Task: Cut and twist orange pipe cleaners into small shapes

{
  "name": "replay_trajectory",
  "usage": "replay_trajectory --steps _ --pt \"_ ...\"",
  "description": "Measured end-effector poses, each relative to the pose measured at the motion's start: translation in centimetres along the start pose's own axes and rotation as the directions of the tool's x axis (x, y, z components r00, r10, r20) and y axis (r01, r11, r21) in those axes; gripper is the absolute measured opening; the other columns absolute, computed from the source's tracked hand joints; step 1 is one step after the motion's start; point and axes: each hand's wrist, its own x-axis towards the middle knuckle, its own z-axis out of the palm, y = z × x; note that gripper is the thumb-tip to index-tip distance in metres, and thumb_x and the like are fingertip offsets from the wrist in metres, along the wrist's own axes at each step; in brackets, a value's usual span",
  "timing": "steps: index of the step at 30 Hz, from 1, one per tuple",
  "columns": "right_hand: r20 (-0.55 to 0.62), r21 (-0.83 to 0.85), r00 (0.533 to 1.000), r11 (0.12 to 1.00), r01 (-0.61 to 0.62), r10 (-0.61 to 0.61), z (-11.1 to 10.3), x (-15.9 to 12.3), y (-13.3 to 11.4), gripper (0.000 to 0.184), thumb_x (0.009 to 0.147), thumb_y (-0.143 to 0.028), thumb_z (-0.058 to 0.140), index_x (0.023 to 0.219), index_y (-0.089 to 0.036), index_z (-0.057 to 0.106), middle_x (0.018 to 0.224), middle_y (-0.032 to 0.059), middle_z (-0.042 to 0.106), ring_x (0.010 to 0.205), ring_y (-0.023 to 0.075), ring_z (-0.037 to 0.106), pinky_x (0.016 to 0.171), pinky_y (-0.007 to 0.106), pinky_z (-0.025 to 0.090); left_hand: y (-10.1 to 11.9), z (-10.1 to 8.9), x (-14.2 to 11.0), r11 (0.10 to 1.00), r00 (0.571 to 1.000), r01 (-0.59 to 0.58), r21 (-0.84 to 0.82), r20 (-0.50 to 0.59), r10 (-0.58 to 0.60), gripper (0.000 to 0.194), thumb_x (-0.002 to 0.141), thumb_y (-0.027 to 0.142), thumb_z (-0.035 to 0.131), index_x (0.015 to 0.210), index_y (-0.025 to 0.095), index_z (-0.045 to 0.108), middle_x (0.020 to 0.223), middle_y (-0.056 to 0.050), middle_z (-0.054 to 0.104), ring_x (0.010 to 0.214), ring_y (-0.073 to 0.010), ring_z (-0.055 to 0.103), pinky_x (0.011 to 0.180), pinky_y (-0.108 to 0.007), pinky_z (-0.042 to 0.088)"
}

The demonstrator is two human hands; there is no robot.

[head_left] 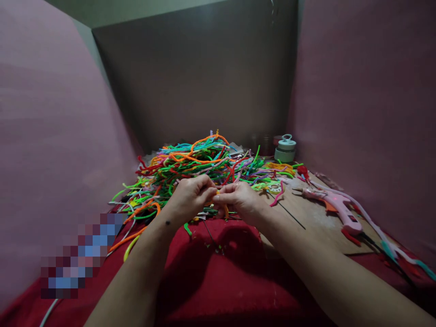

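My left hand [193, 194] and my right hand [241, 198] meet over the front of a heap of colourful pipe cleaners [200, 159]. Between the pinched thumbs and forefingers a small yellow-orange piece of pipe cleaner [218, 193] shows, mostly covered by the fingertips. Below the hands hangs an orange end [226, 211]; whether it belongs to the same piece I cannot tell. Both hands are closed, their fingertips almost touching.
A pink glue gun [335, 204] lies on a brown board [320, 227] at the right. Behind the board stands a pale green lidded jar [285, 149]. Red cloth [218, 281] covers the table, with pink walls [368, 100] at the sides. Thin dark sticks lie near the hands.
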Motion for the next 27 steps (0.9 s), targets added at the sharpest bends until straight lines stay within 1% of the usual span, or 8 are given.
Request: replay_trajectory --steps 5,10,12,14,17,22,25,27 --pt "0.077 0.031 0.996 0.998 -0.050 0.047 -0.4 0.0 -0.2 0.021 0.053 -0.025 0.073 0.061 -0.010 0.061 0.054 0.0027 0.063 0.044 0.0117 0.057 0.050 0.025 0.047 0.1 0.0 0.0 0.994 1.000 0.010 -0.113 0.025 -0.007 0.018 0.073 0.030 0.052 0.069 0.014 0.059 0.061 0.001 0.055 0.056 -0.0097 0.046 0.052 -0.019 0.037" --pt "-0.056 0.093 0.998 0.996 -0.006 0.011 -0.2 0.1 -0.3 0.022 0.055 -0.025 0.073 0.060 -0.011 0.057 0.052 0.0028 0.062 0.041 0.0119 0.056 0.046 0.026 0.047 0.0 0.3 0.3 0.948 0.993 0.105 -0.300 -0.026 -0.118 0.023 0.072 0.035 0.055 0.080 0.014 0.060 0.065 0.001 0.057 0.052 -0.0086 0.044 0.049 -0.019 0.035" --pt "-0.118 0.126 0.993 0.992 0.026 -0.011 -0.2 0.2 -0.5 0.020 0.057 -0.025 0.072 0.062 -0.011 0.058 0.055 0.0037 0.063 0.044 0.0117 0.057 0.047 0.026 0.048 -0.2 0.2 0.5 0.940 0.992 0.118 -0.319 -0.005 -0.127 0.025 0.070 0.035 0.058 0.083 0.014 0.060 0.069 0.000 0.059 0.055 -0.0095 0.047 0.051 -0.020 0.037" --pt "-0.171 0.144 0.985 0.989 0.044 -0.018 -0.3 0.2 -0.6 0.018 0.059 -0.024 0.071 0.062 -0.011 0.058 0.057 0.0039 0.063 0.046 0.0117 0.057 0.049 0.026 0.050 -0.3 0.1 0.5 0.963 0.995 0.099 -0.252 0.038 -0.092 0.021 0.069 0.033 0.059 0.077 0.013 0.061 0.070 -0.001 0.060 0.061 -0.0112 0.050 0.056 -0.021 0.038" --pt "-0.222 0.163 0.975 0.985 0.060 -0.023 -0.2 0.4 -0.6 0.017 0.060 -0.022 0.070 0.059 -0.012 0.056 0.054 0.0016 0.060 0.047 0.0108 0.056 0.050 0.027 0.051 -0.1 0.6 0.3 1.000 1.000 0.011 -0.013 0.029 -0.011 0.021 0.075 0.033 0.052 0.067 0.015 0.059 0.063 -0.001 0.058 0.058 -0.0113 0.049 0.056 -0.021 0.036" --pt "-0.385 0.187 0.922 0.975 0.121 -0.041 -0.1 1.0 0.1 0.021 0.059 -0.024 0.069 0.056 -0.014 0.051 0.047 -0.0023 0.054 0.040 0.0096 0.051 0.047 0.027 0.048 0.5 2.9 -0.2 0.915 0.998 0.027 0.403 -0.068 0.001 0.021 0.084 0.032 0.038 0.080 0.017 0.053 0.061 -0.003 0.057 0.053 -0.0141 0.051 0.052 -0.024 0.031" --pt "-0.392 0.192 0.918 0.971 0.144 -0.058 -0.1 1.3 0.4 0.021 0.057 -0.027 0.069 0.057 -0.013 0.053 0.047 -0.0016 0.055 0.039 0.0101 0.051 0.045 0.026 0.045 0.4 3.6 -0.2 0.884 0.994 0.020 0.466 -0.107 0.035 0.019 0.085 0.029 0.036 0.085 0.017 0.051 0.062 -0.004 0.057 0.054 -0.0163 0.054 0.051 -0.025 0.031" --pt "-0.404 0.193 0.912 0.969 0.156 -0.066 -0.2 1.3 0.4 0.020 0.056 -0.027 0.069 0.057 -0.013 0.054 0.048 -0.0012 0.056 0.039 0.0095 0.050 0.043 0.024 0.042 0.1 3.5 0.0 0.909 0.990 0.003 0.417 -0.130 0.056 0.017 0.084 0.028 0.038 0.083 0.018 0.051 0.059 -0.002 0.056 0.051 -0.0151 0.052 0.051 -0.024 0.032"
